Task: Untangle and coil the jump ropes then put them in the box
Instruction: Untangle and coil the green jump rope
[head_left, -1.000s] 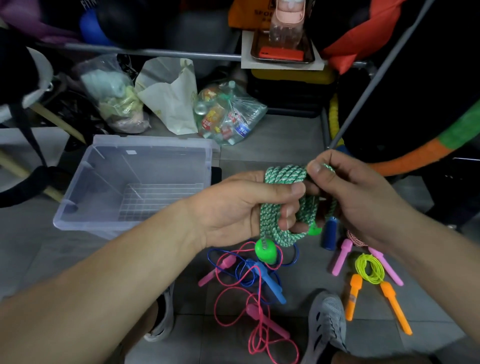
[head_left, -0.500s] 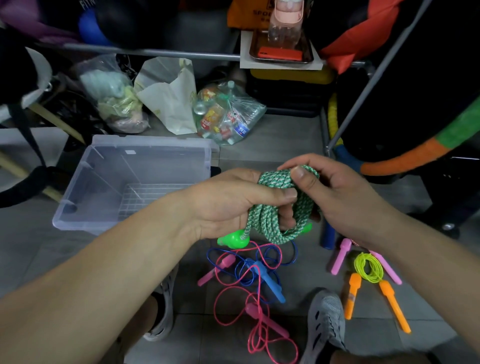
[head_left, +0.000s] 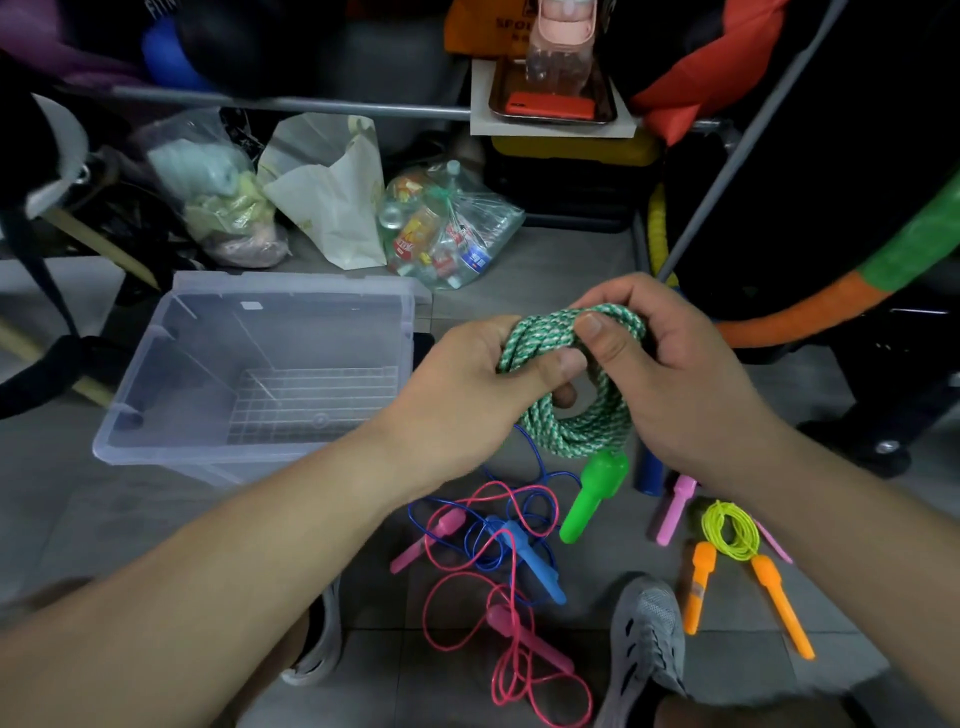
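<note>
The left hand (head_left: 483, 384) and the right hand (head_left: 675, 374) both grip the coiled green rope (head_left: 576, 431). The box (head_left: 301, 286) sits at nine o'clock from them, nearer the left hand.

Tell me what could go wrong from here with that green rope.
1. The green rope coil is held only near its top by the left grip and the right grip. If either loosens, the loops could spring apart.
2. Its green handle hangs low, close to the tangled pink and blue ropes. It might snag them on the way to the box.
</note>
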